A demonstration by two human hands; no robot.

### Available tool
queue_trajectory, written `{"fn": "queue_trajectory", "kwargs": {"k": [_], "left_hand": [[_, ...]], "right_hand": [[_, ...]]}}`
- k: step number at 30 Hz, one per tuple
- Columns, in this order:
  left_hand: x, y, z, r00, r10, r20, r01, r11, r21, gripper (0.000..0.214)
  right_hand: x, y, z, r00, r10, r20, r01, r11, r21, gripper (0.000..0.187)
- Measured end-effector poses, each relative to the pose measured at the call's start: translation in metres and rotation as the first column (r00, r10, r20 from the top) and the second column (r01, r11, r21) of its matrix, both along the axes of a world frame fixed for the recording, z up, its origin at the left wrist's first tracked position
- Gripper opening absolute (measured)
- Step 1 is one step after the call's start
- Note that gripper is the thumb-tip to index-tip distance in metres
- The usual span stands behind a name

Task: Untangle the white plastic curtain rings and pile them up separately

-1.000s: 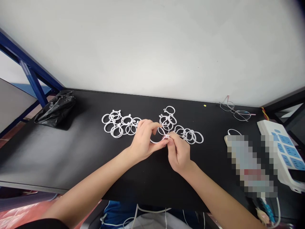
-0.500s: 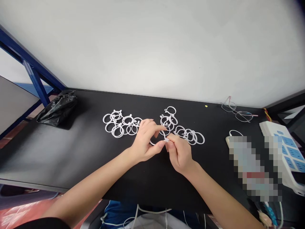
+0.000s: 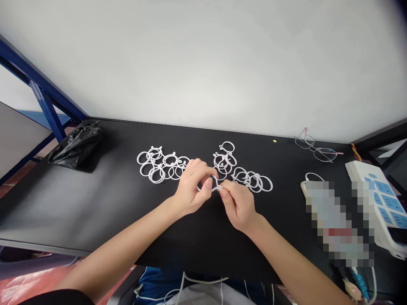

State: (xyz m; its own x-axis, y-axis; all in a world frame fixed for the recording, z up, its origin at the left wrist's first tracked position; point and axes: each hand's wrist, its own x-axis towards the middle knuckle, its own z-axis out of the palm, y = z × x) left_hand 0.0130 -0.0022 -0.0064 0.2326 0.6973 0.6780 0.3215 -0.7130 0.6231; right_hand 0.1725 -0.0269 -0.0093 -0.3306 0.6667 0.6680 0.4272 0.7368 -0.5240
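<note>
Between my two hands, just above the black table, is a white plastic ring (image 3: 216, 187). My left hand (image 3: 194, 188) curls around the ring's left side, its fingers bent over the far edge and the thumb on the near side. Part of the ring is hidden behind those fingers. With thumb and forefinger, my right hand (image 3: 239, 203) pinches the ring's right end. Left of my hands lies a cluster of similar white rings (image 3: 157, 173) with small knobs. More white rings (image 3: 254, 181) lie loosely behind and to the right of my right hand.
A crumpled black plastic bag (image 3: 76, 146) sits at the table's left. On the right are eyeglasses (image 3: 324, 154), a blurred-out phone (image 3: 337, 220) with cables, and a white power strip (image 3: 378, 195). A pale wall (image 3: 203, 63) rises behind the black table (image 3: 104, 203).
My left thumb has drawn back leftward from the right fingertips, showing more of the ring between the hands. My right hand keeps its pinch and has hardly moved.
</note>
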Motion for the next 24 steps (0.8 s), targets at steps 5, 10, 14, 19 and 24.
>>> {"fn": "queue_trajectory", "kwargs": {"k": [5, 10, 14, 19, 24], "left_hand": [[-0.0004, 0.0016, -0.0008, 1.000, 0.011, -0.022, -0.011, 1.000, 0.014, 0.040], [-0.0013, 0.0025, -0.0004, 0.999, 0.013, -0.031, -0.012, 1.000, 0.029, 0.038], [-0.0018, 0.0026, 0.0011, 0.999, 0.010, -0.031, -0.009, 0.999, 0.036, 0.036], [-0.0018, 0.0025, 0.0018, 0.999, 0.014, -0.037, -0.012, 0.999, 0.036, 0.033], [-0.0019, 0.0028, 0.0021, 0.999, 0.023, -0.044, -0.021, 0.999, 0.036, 0.032]], "right_hand": [[-0.0002, 0.0002, 0.0012, 1.000, -0.006, 0.013, 0.006, 1.000, 0.006, 0.019], [-0.0005, 0.0008, 0.0018, 1.000, -0.010, 0.021, 0.010, 1.000, 0.006, 0.019], [-0.0005, 0.0013, 0.0028, 1.000, -0.009, 0.020, 0.009, 1.000, 0.011, 0.017], [0.0004, 0.0013, 0.0011, 0.999, -0.020, 0.028, 0.020, 1.000, 0.001, 0.017], [0.0009, 0.0012, 0.0004, 1.000, -0.014, 0.023, 0.015, 1.000, -0.008, 0.016]]}}
